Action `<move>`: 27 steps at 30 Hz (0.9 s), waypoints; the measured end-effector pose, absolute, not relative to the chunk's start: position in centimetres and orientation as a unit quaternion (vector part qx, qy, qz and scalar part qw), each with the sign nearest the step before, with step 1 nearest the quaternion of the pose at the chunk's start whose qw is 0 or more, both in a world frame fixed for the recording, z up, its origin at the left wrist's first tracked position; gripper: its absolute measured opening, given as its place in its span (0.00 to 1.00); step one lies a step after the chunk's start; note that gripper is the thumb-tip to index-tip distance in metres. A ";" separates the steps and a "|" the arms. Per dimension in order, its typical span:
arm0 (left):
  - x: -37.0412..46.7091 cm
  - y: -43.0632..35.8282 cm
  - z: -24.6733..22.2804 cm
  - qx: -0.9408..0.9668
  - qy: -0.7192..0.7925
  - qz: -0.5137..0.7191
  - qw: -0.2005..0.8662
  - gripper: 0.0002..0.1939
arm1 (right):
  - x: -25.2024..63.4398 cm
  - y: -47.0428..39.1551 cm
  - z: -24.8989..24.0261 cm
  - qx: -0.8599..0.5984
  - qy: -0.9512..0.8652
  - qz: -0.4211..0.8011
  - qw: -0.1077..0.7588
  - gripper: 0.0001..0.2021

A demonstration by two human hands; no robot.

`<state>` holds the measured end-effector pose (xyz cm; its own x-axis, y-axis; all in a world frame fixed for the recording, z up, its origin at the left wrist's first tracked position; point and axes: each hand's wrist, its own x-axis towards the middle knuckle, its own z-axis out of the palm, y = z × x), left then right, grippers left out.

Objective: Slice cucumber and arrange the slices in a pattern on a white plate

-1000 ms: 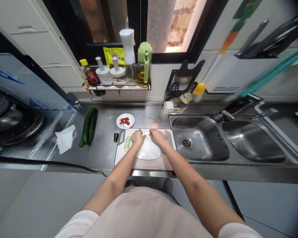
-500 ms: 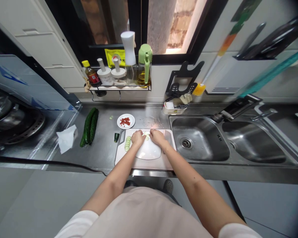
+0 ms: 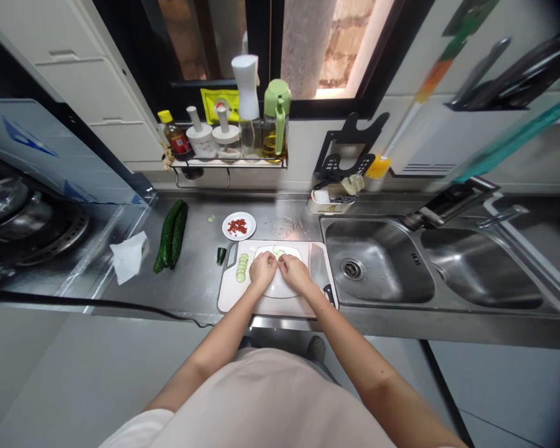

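Note:
Both hands meet over a white plate point(image 3: 282, 287) that lies on a cutting board point(image 3: 233, 300). My left hand point(image 3: 262, 270) has its fingers pinched together, and my right hand point(image 3: 293, 271) is closed the same way, fingertips nearly touching the left's. Whatever is between the fingertips is too small to make out. Just beyond them, pale green cucumber slices point(image 3: 278, 251) lie on the plate. A row of overlapping cucumber slices point(image 3: 242, 268) rests on the board's left side. A black knife handle point(image 3: 328, 292) shows beside my right wrist.
A small dish point(image 3: 239, 226) of chopped red pieces stands behind the board, a cucumber stub point(image 3: 221, 255) left of it. Two cucumbers point(image 3: 172, 235) and a white tissue point(image 3: 127, 257) lie farther left. A double sink point(image 3: 378, 258) is at right, a condiment shelf point(image 3: 228, 163) at the back.
Both hands have come back toward my body from the plate's far part and moved closer together. The plate's far rim and the slices there now show more. The view has shifted slightly.

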<state>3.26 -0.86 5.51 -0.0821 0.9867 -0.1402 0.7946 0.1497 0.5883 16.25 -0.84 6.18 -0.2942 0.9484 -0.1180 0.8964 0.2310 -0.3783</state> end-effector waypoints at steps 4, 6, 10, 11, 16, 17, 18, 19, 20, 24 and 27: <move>3.2 -2.5 5.9 0.632 0.705 0.183 0.266 0.07 | 15.9 -2.5 6.5 -0.584 -0.784 0.195 0.077 0.12; 2.8 -3.2 6.0 0.636 0.700 0.182 0.269 0.07 | 15.9 -3.2 6.5 -0.582 -0.783 0.203 0.084 0.11; 0.8 -4.8 5.6 0.633 0.708 0.195 0.246 0.07 | 16.3 -4.9 6.5 -0.576 -0.779 0.217 0.117 0.11; 0.0 -5.1 5.3 0.626 0.717 0.196 0.237 0.07 | 16.4 -5.4 6.4 -0.576 -0.778 0.221 0.120 0.10; -3.8 -6.4 3.8 0.574 0.775 0.167 0.206 0.07 | 16.7 -7.5 6.2 -0.577 -0.773 0.238 0.120 0.10; -4.4 -6.6 3.5 0.567 0.783 0.160 0.200 0.07 | 16.7 -7.8 6.2 -0.578 -0.771 0.239 0.120 0.10; -4.8 -6.8 3.2 0.561 0.790 0.154 0.195 0.07 | 16.7 -8.0 6.1 -0.579 -0.770 0.240 0.118 0.11; -5.1 -6.9 3.0 0.556 0.795 0.148 0.194 0.07 | 16.7 -8.2 6.1 -0.581 -0.769 0.240 0.115 0.11; -5.4 -7.1 2.8 0.552 0.799 0.145 0.191 0.08 | 16.7 -8.4 6.1 -0.583 -0.769 0.239 0.111 0.10; -5.5 -7.4 2.4 0.535 0.812 0.142 0.184 0.12 | 16.6 -8.7 6.1 -0.583 -0.771 0.235 0.096 0.10; -5.2 -7.4 2.4 0.525 0.820 0.137 0.182 0.13 | 16.5 -8.7 6.1 -0.582 -0.773 0.235 0.094 0.10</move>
<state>-5.22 -7.39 2.41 -0.3834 0.9105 -0.1549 0.8108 0.4122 0.4155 16.53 -8.71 6.09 -0.3039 0.9440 -0.1284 0.8560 0.2114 -0.4718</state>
